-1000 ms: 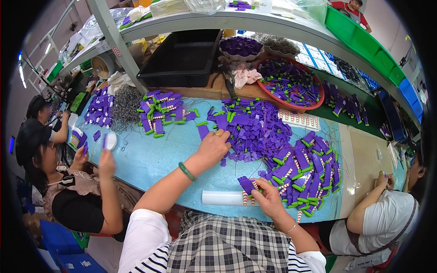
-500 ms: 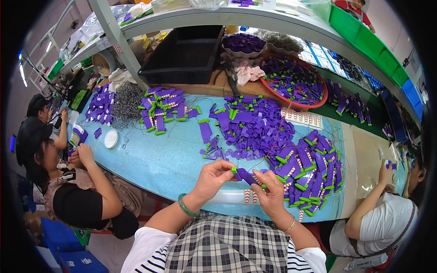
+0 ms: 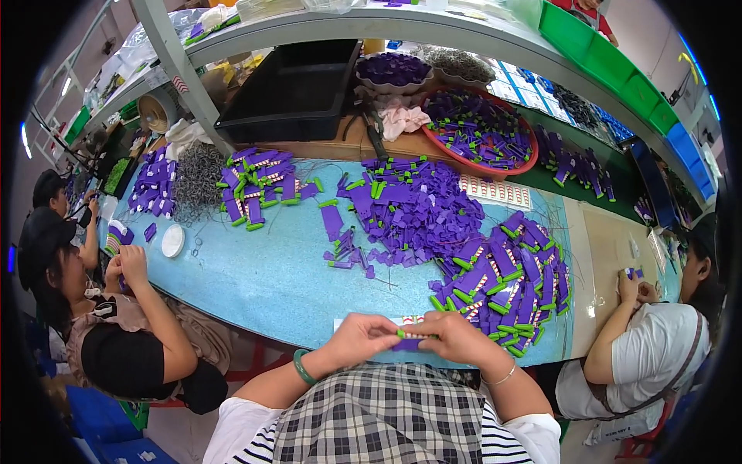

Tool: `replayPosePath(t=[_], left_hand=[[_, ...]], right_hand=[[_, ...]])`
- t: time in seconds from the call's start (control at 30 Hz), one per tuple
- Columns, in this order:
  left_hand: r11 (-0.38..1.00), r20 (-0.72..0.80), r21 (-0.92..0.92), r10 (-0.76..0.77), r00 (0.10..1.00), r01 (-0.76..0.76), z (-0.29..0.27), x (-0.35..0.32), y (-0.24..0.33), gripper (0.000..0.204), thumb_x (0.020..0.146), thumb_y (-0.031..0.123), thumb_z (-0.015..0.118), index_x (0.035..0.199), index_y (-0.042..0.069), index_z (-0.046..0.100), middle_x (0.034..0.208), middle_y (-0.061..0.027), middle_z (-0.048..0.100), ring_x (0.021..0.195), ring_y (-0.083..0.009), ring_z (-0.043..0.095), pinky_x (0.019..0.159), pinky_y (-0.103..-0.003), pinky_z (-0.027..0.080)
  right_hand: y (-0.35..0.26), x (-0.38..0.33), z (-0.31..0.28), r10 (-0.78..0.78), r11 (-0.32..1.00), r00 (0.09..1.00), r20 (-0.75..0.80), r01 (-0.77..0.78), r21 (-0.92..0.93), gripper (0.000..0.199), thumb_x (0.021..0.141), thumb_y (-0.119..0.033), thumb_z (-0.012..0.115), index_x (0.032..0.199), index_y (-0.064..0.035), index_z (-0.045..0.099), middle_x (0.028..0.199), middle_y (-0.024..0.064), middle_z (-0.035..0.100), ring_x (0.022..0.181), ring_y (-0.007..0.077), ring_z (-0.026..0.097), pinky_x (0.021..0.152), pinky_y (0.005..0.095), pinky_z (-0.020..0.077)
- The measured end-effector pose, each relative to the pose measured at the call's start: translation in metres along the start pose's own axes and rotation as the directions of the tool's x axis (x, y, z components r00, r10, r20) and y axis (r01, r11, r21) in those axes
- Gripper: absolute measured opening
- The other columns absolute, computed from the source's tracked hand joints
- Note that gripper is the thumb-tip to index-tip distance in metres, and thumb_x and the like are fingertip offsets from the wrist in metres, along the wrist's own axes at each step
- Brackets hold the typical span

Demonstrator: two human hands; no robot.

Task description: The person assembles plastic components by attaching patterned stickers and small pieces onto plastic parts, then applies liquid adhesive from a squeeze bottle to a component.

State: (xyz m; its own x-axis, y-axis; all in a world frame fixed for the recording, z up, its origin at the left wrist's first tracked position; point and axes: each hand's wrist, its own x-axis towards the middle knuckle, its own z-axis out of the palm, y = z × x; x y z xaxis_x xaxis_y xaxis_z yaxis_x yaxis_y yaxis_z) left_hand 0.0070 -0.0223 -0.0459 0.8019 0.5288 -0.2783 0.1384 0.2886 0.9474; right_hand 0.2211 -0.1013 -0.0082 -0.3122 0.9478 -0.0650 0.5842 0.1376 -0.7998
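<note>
Close to my body at the table's front edge, my left hand (image 3: 360, 339) pinches the green end of a flat purple plastic piece (image 3: 407, 345). My right hand (image 3: 457, 337) grips the same piece from its other side, fingers closed along it. A red-and-white striped strip shows on the piece between my fingertips. Behind my hands lies a white sticker sheet (image 3: 349, 322) with a few striped stickers, partly hidden by them. Right of my hands spreads a pile of purple pieces (image 3: 506, 271) with green ends and striped stickers.
Loose purple parts (image 3: 433, 209) heap mid-table, before a red basket (image 3: 533, 161) of more parts. Another sticker sheet (image 3: 495, 193) lies beside the heap. Farther left are metal rings (image 3: 197, 182) and a white lid (image 3: 173, 240). A shelf (image 3: 325, 35) crosses above. Co-workers sit on both sides.
Both hands have come down closer to my body with the purple piece. The piece has turned, so its striped side now faces up. My view has shifted slightly.
</note>
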Motion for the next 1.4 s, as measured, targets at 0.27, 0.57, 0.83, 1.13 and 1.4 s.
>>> replayPosePath(t=[0.27, 0.57, 0.83, 1.13, 1.4], left_hand=[[0.949, -0.101, -0.203, 0.224, 0.969, -0.241, -0.007, 0.004, 0.013, 0.006, 0.08, 0.004, 0.068, 0.084, 0.0, 0.065, 0.098, -0.0051, 0.059, 0.086, -0.0111, 0.055, 0.075, -0.025, 0.045], [0.577, 0.151, 0.671, 0.509, 0.848, -0.466, -0.003, -0.003, 0.054, 0.023, 0.07, 0.008, 0.074, 0.077, 0.001, 0.053, 0.088, -0.0103, 0.053, 0.072, -0.0282, 0.057, 0.06, -0.036, 0.047], [0.903, -0.229, 0.378, 0.306, 0.924, -0.205, -0.033, -0.025, 0.067, 0.006, 0.079, 0.003, 0.064, 0.076, 0.0, 0.059, 0.084, -0.0073, 0.065, 0.072, -0.0123, 0.061, 0.064, -0.03, 0.049], [0.749, -0.537, -0.11, 0.509, 0.673, -0.654, -0.044, -0.008, 0.049, 0.01, 0.096, 0.012, 0.047, 0.105, 0.007, 0.043, 0.081, -0.0077, 0.057, 0.079, -0.0189, 0.06, 0.075, -0.035, 0.051], [0.834, -0.414, -0.359, 0.26, 0.872, -0.42, -0.022, 0.012, 0.021, 0.013, 0.097, 0.015, 0.045, 0.105, 0.005, 0.048, 0.084, -0.0093, 0.06, 0.075, -0.0197, 0.062, 0.072, -0.035, 0.053]], right_hand=[[0.008, 0.009, 0.036, 0.09, 0.564, 0.985, -0.15, 0.073, 0.822, 0.059, 0.079, 0.006, 0.067, 0.133, -0.0038, 0.047, 0.103, 0.0059, 0.06, 0.076, 0.011, 0.059, 0.066, 0.0244, 0.0506], [-0.019, 0.033, 0.003, -0.368, 0.93, 0.874, -0.317, 0.344, -0.129, 0.014, 0.075, -0.014, 0.071, 0.084, -0.0069, 0.064, 0.079, 0.0044, 0.058, 0.067, 0.0207, 0.059, 0.054, 0.0304, 0.0471], [0.023, 0.036, -0.034, -0.227, 0.661, 0.886, -0.405, -0.165, -0.732, 0.017, 0.066, -0.02, 0.074, 0.065, -0.0106, 0.061, 0.067, 0.0028, 0.053, 0.068, 0.0217, 0.056, 0.054, 0.0337, 0.0464], [0.037, 0.048, -0.014, -0.005, 0.5, 0.968, -0.253, -0.216, -0.838, 0.022, 0.061, -0.024, 0.077, 0.068, -0.0081, 0.063, 0.069, 0.0058, 0.061, 0.074, 0.0236, 0.059, 0.06, 0.0341, 0.0499], [0.021, 0.041, -0.026, 0.068, 0.997, 0.905, -0.42, -0.05, 0.055, 0.013, 0.077, 0.003, 0.063, 0.088, -0.0017, 0.068, 0.082, 0.0109, 0.068, 0.075, 0.0215, 0.065, 0.063, 0.0306, 0.0542]])
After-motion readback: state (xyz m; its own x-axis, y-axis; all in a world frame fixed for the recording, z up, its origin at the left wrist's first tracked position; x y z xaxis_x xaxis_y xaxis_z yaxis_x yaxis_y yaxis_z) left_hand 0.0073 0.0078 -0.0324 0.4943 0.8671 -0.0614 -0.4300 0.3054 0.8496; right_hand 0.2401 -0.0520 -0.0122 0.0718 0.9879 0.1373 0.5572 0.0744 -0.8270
